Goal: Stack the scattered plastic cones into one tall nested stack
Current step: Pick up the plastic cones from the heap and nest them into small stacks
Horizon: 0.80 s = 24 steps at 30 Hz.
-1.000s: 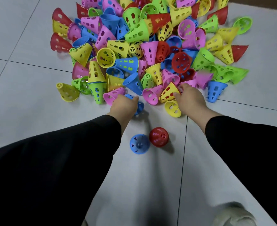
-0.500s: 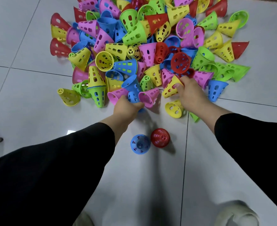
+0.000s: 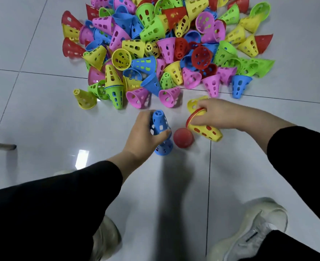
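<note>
Gripping a blue cone (image 3: 160,122) by its side wall, the left hand (image 3: 144,134) had its fingers curled round the cone and held it narrow end up directly over a second blue cone (image 3: 164,147) that stood on the floor (image 3: 42,129); the two seemed about to nest, or just nested. To the right, the right hand (image 3: 215,114) pinched a yellow cone (image 3: 205,129) near its wide rim, with a red cone (image 3: 190,117) apparently tucked inside it, its rim showing as a red edge. A red cone (image 3: 183,138) stood upright between the two hands, just beside the blue pair.

Judging by the thin perforated walls, these cones would be very light and fairly stiff, with some give at the rim, and smooth enough to slide into one another. The side wall near the wide end looked the best hold, since the holes offered purchase.

Each cone served as a container for the next. Farther off lay the pile of cones (image 3: 164,46), mostly on their sides, a few already nested in pairs. One yellow cone (image 3: 193,104) lay just beyond the right hand.
</note>
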### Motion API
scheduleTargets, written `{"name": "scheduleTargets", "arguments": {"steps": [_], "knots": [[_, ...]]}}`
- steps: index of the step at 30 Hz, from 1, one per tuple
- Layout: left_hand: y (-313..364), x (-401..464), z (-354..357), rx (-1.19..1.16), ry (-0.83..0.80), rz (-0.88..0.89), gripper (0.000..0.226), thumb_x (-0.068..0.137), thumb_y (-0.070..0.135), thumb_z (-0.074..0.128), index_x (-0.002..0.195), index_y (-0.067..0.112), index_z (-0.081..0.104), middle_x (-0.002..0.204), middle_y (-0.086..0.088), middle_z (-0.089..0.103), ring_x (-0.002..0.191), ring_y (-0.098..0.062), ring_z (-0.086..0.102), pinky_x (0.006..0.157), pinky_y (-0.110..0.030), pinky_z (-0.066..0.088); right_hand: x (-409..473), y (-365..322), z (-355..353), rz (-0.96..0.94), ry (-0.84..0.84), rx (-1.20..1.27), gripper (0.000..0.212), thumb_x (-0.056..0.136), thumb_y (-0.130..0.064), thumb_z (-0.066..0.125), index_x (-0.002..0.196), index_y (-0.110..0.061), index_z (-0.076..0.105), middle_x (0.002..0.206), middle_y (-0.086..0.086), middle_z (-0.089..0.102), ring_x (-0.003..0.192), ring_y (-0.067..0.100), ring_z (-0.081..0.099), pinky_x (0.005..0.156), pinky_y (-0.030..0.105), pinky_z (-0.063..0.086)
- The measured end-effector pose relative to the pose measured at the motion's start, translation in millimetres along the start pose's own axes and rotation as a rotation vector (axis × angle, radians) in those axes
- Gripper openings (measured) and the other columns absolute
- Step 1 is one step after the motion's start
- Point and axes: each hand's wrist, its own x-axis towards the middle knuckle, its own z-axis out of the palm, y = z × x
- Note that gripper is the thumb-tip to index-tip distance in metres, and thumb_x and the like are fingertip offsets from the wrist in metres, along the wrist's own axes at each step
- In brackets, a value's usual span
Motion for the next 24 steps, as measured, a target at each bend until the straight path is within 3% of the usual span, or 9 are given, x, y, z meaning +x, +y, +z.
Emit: {"name": "scheduleTargets", "arguments": {"steps": [2,6,10,13,16,20,22,24], "knots": [[-9.5,-13.5,6.0,0.084,-0.026,0.040,0.046,0.079,0.024,0.079,0.117,0.024,0.054,0.113,0.004,0.052,0.098,-0.006,0.055,0.085,-0.016,0.044,-6.3,-4.8,10.1,0.044,-0.089,-0.114,0.030,0.082,-0.043,0.065,0.090,-0.015,0.055,0.082,0.004,0.061,0.072,0.019,0.058,0.055,0.030,0.040],[-24.8,-21.0,17.8,0.202,-0.099,0.007,0.053,0.079,0.025,0.079,0.125,0.018,0.054,0.118,0.004,0.049,0.099,-0.005,0.050,0.086,-0.011,0.038,0.6,-12.0,37.4,0.093,-0.174,-0.232,0.042,0.081,-0.046,0.061,0.106,-0.014,0.056,0.087,0.005,0.063,0.078,0.023,0.063,0.064,0.034,0.050],[-38.2,-11.7,25.0,0.316,-0.174,-0.048,0.056,0.083,0.022,0.075,0.134,0.021,0.052,0.133,0.001,0.047,0.113,-0.017,0.054,0.092,-0.020,0.040,21.3,-17.5,64.9,0.138,-0.048,-0.275,0.053,0.083,-0.039,0.063,0.121,-0.007,0.046,0.095,0.008,0.057,0.084,0.029,0.057,0.057,0.031,0.038],[-48.6,-4.2,26.2,0.354,-0.193,-0.099,0.049,0.087,0.022,0.068,0.134,0.021,0.054,0.134,0.000,0.048,0.113,-0.022,0.056,0.089,-0.023,0.040,37.3,-17.8,79.7,0.153,0.062,-0.337,0.055,0.084,-0.034,0.065,0.125,-0.006,0.042,0.114,0.016,0.056,0.101,0.036,0.058,0.066,0.032,0.039],[-55.0,1.5,29.1,0.383,-0.200,-0.120,0.048,0.087,0.026,0.068,0.133,0.022,0.055,0.130,0.000,0.051,0.111,-0.024,0.057,0.087,-0.024,0.040,44.0,-11.0,90.1,0.107,0.139,-0.378,0.056,0.087,-0.041,0.067,0.127,-0.008,0.045,0.123,0.016,0.052,0.111,0.039,0.054,0.076,0.037,0.040],[-57.3,0.2,21.7,0.297,-0.240,-0.086,0.071,0.084,0.051,0.070,0.143,0.021,0.046,0.138,0.004,0.048,0.122,-0.014,0.052,0.098,-0.022,0.038,42.4,0.9,95.5,0.020,0.228,-0.231,0.066,0.089,-0.052,0.062,0.139,-0.010,0.048,0.136,0.013,0.051,0.124,0.035,0.047,0.102,0.040,0.041],[-54.3,1.5,12.2,0.268,-0.176,-0.055,0.063,0.091,0.057,0.056,0.143,0.022,0.046,0.141,0.005,0.049,0.123,-0.013,0.052,0.103,-0.028,0.041,40.9,3.9,88.3,0.001,0.304,-0.057,0.061,0.095,-0.051,0.054,0.141,-0.012,0.049,0.141,0.011,0.050,0.129,0.031,0.046,0.104,0.037,0.038],[-48.6,8.1,3.2,0.266,-0.042,-0.041,0.049,0.098,0.050,0.048,0.136,0.021,0.053,0.133,0.003,0.056,0.115,-0.015,0.058,0.098,-0.031,0.046,37.3,5.8,78.0,-0.066,0.376,0.091,0.050,0.099,-0.046,0.049,0.137,-0.014,0.053,0.138,0.008,0.053,0.126,0.024,0.049,0.098,0.030,0.038]]}}
